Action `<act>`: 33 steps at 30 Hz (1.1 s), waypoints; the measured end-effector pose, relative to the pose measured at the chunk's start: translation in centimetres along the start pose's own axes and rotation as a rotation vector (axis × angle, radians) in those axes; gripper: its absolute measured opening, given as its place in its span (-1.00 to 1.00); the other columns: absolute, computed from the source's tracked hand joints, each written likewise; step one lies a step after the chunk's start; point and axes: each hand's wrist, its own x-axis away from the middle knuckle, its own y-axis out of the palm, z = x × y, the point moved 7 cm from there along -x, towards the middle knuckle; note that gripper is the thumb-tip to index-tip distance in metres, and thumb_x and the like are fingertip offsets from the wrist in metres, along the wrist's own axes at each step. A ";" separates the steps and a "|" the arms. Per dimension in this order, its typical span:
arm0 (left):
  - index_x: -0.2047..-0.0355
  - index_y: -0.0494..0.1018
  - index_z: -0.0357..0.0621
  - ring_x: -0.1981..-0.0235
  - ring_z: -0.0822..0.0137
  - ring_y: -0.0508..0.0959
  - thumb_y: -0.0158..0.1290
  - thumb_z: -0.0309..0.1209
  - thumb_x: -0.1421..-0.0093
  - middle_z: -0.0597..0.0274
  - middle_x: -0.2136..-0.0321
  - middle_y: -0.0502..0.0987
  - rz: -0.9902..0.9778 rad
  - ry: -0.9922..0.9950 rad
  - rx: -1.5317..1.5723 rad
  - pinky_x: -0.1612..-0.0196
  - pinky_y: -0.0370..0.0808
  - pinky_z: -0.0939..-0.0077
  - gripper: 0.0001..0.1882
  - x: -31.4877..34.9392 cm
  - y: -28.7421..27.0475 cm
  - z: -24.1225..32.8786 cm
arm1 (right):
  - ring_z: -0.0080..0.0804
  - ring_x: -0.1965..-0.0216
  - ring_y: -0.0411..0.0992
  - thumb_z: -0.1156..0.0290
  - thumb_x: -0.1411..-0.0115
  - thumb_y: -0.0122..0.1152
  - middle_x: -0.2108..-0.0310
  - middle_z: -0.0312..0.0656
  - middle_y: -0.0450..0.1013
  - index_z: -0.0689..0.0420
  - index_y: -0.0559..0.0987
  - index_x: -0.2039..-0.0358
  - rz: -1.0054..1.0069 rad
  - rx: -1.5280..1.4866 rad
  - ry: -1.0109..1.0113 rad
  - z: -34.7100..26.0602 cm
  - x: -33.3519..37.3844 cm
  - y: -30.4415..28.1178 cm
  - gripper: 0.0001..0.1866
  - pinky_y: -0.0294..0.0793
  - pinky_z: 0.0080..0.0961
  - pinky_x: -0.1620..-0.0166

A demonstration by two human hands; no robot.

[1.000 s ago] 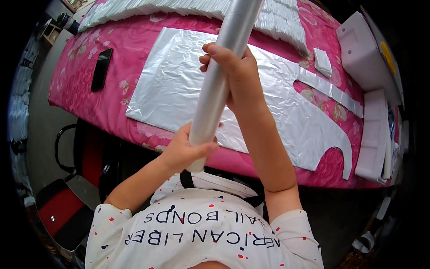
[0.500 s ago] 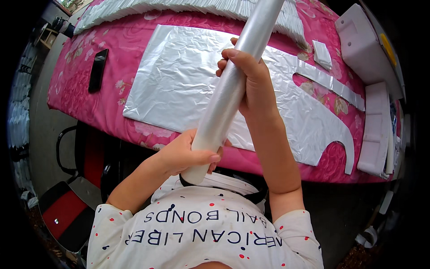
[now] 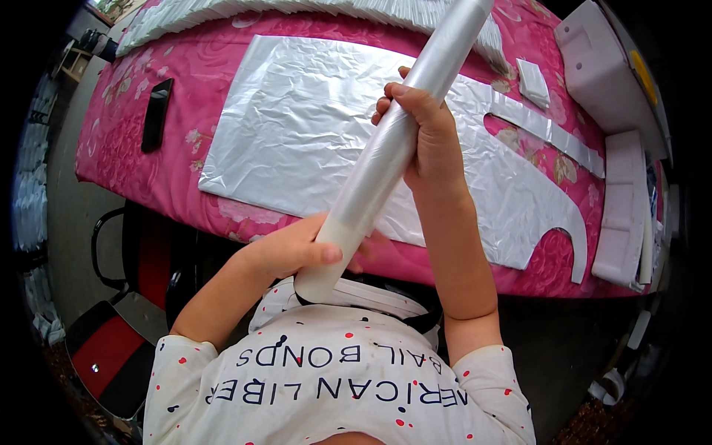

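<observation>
A long roll of clear, silvery plastic film (image 3: 376, 167) slants from my waist up toward the far right, over the table. My right hand (image 3: 429, 132) is wrapped round its upper part, thumb across the front. Lower down, my left hand (image 3: 308, 241) grips the roll near its pale bare end, the thumb on top; its fingers beyond the roll are blurred. Beneath the roll a thin, crinkled plastic apron (image 3: 297, 119) lies spread flat, with a strap and curved cut-outs at its right side. The roll hides part of it.
A pink flowered cloth (image 3: 111, 159) covers the table. A long row of folded white plastic (image 3: 245, 11) lines the far side. A black phone (image 3: 156, 116) lies left, a small white folded packet (image 3: 532, 83) right. White foam boxes (image 3: 610, 70) stand at the right edge; a red-black chair (image 3: 111, 352) is at lower left.
The upper part of the roll and my right hand have shifted slightly right. My left hand has moved a little left, its far fingers loosening from the roll.
</observation>
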 end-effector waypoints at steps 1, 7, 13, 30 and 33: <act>-0.02 0.21 -0.32 0.28 0.41 0.45 0.06 0.11 0.01 0.09 0.21 0.41 0.026 0.012 -0.043 0.24 0.43 0.52 -0.21 -0.3 -0.7 0.5 | -0.46 0.39 0.40 0.45 0.02 0.18 0.38 -0.17 0.34 0.28 0.18 0.01 0.025 0.023 -0.001 0.1 0.2 -0.2 -0.43 0.49 -0.49 0.29; 0.07 0.27 -0.22 0.44 0.46 0.46 -0.27 0.05 -0.25 0.20 0.40 0.46 0.353 0.023 -0.239 0.38 0.44 0.56 -0.45 -1.7 -4.1 -1.1 | -0.40 0.39 0.43 0.41 0.00 0.24 0.41 -0.19 0.37 0.28 0.18 0.01 0.028 0.186 -0.015 3.7 1.5 -1.2 -0.40 0.49 -0.48 0.28; 0.14 0.32 -0.23 0.59 0.40 0.46 -0.27 0.08 -0.21 0.15 0.58 0.43 0.275 -0.331 -0.280 0.52 0.43 0.53 -0.43 2.1 -5.5 -4.7 | -0.38 0.31 0.44 0.35 -0.04 0.25 0.31 -0.14 0.40 0.27 0.23 0.01 0.141 0.036 0.147 4.1 0.5 -7.6 -0.44 0.48 -0.44 0.18; 0.05 0.35 -0.27 0.63 0.42 0.41 -0.41 -0.02 -0.27 0.22 0.62 0.38 0.253 -0.593 -0.022 0.48 0.43 0.54 -0.41 7.6 -6.4 -8.6 | -0.70 0.54 0.31 0.19 -0.09 0.18 0.47 -0.36 0.46 0.16 0.58 0.34 -0.054 0.876 0.344 -0.7 -2.4 -14.0 -0.71 0.26 -0.73 0.47; 0.05 0.35 -0.28 0.61 0.43 0.42 -0.39 -0.01 -0.27 0.22 0.61 0.39 0.233 -0.567 -0.013 0.47 0.44 0.56 -0.41 7.6 -6.6 -8.9 | -0.70 0.58 0.30 0.24 -0.09 0.19 0.52 -0.37 0.44 0.18 0.58 0.37 -0.148 0.896 0.391 -0.1 -2.3 -13.0 -0.75 0.25 -0.72 0.50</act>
